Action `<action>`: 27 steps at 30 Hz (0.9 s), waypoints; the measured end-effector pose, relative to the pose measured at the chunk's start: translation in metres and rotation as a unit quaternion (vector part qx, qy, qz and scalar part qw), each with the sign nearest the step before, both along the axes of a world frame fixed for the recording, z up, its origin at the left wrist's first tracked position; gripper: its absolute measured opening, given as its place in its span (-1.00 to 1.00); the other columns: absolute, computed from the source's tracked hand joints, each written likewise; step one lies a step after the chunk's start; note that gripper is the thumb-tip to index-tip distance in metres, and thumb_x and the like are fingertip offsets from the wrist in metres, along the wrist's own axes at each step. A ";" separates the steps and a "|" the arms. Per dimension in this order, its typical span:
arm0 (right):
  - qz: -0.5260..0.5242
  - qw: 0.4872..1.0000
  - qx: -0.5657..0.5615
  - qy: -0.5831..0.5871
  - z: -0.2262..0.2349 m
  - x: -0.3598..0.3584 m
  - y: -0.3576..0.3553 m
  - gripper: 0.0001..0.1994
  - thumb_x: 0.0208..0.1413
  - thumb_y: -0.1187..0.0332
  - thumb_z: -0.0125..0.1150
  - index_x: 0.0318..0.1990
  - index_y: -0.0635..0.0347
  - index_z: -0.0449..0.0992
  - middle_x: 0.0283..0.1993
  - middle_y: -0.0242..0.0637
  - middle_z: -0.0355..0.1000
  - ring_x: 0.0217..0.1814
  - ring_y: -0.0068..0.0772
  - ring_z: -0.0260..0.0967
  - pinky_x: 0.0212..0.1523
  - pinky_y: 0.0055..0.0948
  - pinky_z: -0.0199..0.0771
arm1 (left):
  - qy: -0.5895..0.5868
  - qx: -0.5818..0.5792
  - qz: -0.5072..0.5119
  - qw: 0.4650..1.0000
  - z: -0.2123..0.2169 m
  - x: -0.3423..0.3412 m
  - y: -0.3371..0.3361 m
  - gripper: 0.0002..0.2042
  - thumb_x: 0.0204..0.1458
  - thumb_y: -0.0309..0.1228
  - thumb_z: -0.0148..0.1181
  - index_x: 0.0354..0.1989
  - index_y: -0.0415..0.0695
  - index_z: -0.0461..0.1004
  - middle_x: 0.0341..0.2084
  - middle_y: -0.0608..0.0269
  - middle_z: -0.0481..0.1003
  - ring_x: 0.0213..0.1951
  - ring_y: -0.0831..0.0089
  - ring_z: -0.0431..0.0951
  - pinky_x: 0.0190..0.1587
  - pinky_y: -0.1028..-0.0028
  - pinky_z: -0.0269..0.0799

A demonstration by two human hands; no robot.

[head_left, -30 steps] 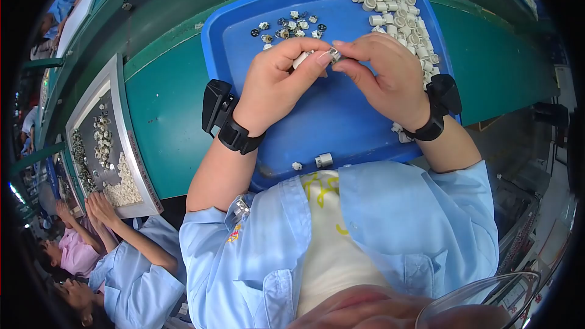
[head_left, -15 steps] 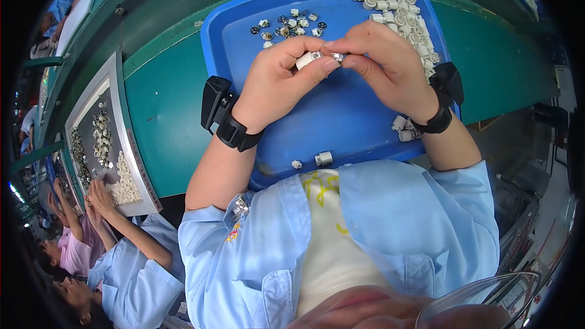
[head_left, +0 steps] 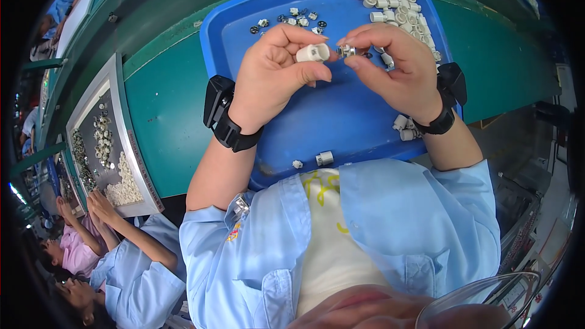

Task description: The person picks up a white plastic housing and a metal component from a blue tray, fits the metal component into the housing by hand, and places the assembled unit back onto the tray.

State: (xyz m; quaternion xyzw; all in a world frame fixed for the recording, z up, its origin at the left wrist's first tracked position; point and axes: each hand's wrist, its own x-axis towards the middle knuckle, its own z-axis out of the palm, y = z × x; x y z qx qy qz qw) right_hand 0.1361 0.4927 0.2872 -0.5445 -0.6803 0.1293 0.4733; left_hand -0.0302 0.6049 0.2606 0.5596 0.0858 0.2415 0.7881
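Note:
Above the blue tray [head_left: 341, 128], my left hand [head_left: 271, 73] grips a white cylindrical sleeve [head_left: 312, 53], its hollow end turned to the right. Facing it, my right hand [head_left: 399, 64] pinches a small metal-and-white core piece [head_left: 347, 51] between thumb and fingers. A narrow gap separates the two parts. Small black-and-white core pieces [head_left: 298, 19] are scattered beyond my left hand. White sleeves [head_left: 396, 9] lie heaped beyond and beside my right hand, which covers some of them.
A loose white sleeve [head_left: 325, 158] and a small white piece [head_left: 297, 164] lie near the tray's close edge. More sleeves [head_left: 404, 128] sit at its right side. On the left, a metal-framed tray [head_left: 131, 140] holds sorted parts, with a co-worker's hands [head_left: 100, 207] beside it.
My hands have drawn slightly apart, and the sleeve now shows its hollow end. The core piece has come into clearer sight in my right fingers. A co-worker's hands have shifted.

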 end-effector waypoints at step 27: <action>-0.036 0.998 0.034 0.049 -0.004 -0.011 0.002 -0.84 -0.11 0.47 0.23 -0.31 0.21 0.46 -0.34 -0.29 0.41 -0.36 -0.43 0.33 -0.36 -0.57 0.34 | -0.044 -0.001 0.051 0.998 0.005 0.006 -0.017 -0.71 -0.07 -0.68 0.10 -0.13 -0.28 0.32 -0.19 0.12 0.44 -0.24 0.51 0.47 -0.22 0.61 0.42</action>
